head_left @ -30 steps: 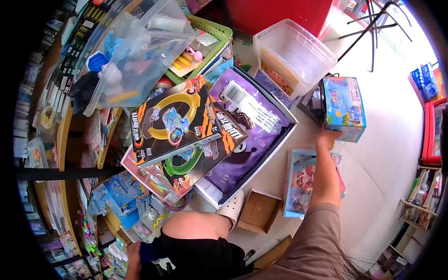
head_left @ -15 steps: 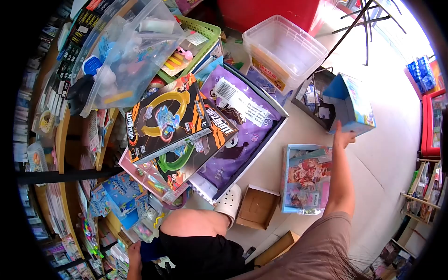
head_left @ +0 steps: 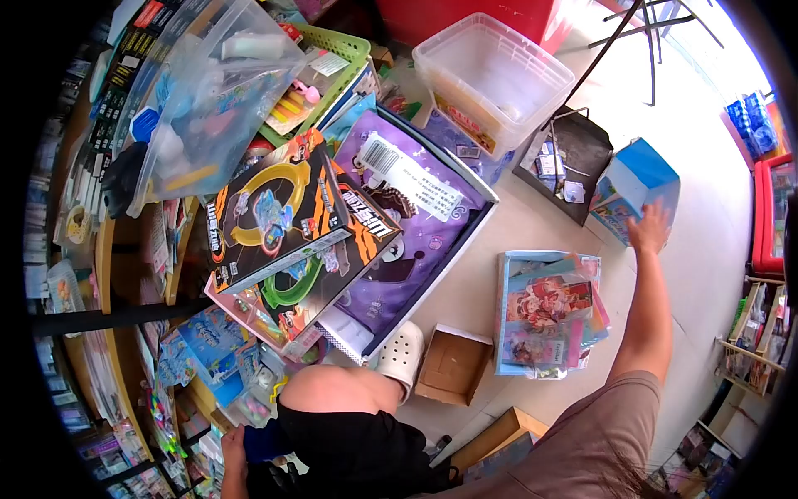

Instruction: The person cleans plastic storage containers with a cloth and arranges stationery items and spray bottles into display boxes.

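My right hand reaches out at the right, its fingers spread at the near edge of an open-topped blue printed box. It is not gripping the box, which stands on the floor. Beside that box lies a black tray with a few small packets in it. Low at the left, my left hand is curled next to a dark blue piece by my leg. Its fingers are partly hidden, and what they hold cannot be made out.
A light-blue box of flat picture packets and a brown carton sit on the floor. Black toy boxes are stacked on a purple package. A clear bin stands behind; shelves line the left.
The blue box has turned from tilted to standing with its opening up. My right hand has let go of its edge and spread its fingers. The view has shifted slightly.
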`<state>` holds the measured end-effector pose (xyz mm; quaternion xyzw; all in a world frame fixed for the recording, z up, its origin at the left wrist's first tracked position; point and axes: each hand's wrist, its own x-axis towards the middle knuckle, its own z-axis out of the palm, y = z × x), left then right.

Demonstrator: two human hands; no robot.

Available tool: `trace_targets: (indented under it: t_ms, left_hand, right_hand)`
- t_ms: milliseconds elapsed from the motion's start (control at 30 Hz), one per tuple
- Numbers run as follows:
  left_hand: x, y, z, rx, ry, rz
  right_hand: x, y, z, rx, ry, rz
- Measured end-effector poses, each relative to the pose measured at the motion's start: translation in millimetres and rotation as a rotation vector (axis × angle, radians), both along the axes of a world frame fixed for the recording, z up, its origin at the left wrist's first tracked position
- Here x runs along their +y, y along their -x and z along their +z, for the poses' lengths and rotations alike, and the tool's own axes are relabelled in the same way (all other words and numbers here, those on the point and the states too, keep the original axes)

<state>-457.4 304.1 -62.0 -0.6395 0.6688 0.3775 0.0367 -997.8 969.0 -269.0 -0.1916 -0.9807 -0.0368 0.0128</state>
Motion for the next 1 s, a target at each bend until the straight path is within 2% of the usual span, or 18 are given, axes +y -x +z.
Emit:
trace_targets:
  t_ms: [33,167,267,367,467,567,667,767,800,833,933,1000]
  left_hand:
    - [-4,-5,-4,0.004,-0.012,-0.012]
    - [-12,-11,-11,0.029,-0.027,-0.050]
    - [-11,-9,-9,0.016,-0.022,-0.062]
    - [-6,-3,-6,0.010,0.009,-0.059]
    - [-9,-10,-9,0.018,0.007,-0.059]
    - [-9,-13,-4,0.004,0.004,-0.079]
    - [-3,-6,5,-0.009,0.024,-0.105]
    - [4,-1,7,0.002,0.026,-0.094]
    - [5,0,5,0.011,0.020,-0.085]
    - [7,2,2,0.007,0.021,-0.108]
    - [9,1,2,-0.021,0.039,-0.222]
    - [6,-3,-3,0.024,0.003,-0.181]
  right_hand:
    - [2,-1,-8,-0.120,0.095,0.019]
    - [-10,-20,-34,-0.170,0.278,0.004]
    - [0,-28,-57,-0.003,0.328,-0.020]
    - [11,-55,-90,-0.124,0.284,-0.115]
    - [-7,-82,-74,-0.269,0.242,-0.210]
    - [-4,-100,-82,-0.132,0.170,-0.191]
    - [-15,-108,-64,0.159,0.164,-0.143]
    - [4,-117,-87,0.268,0.196,-0.141]
    - [-3,-118,-69,0.024,0.204,-0.214]
    - [5,-121,-76,-0.089,0.190,-0.176]
    - [18,-120,-80,-0.144,0.204,-0.070]
    - [16,-119,-84,-0.147,0.201,-0.057]
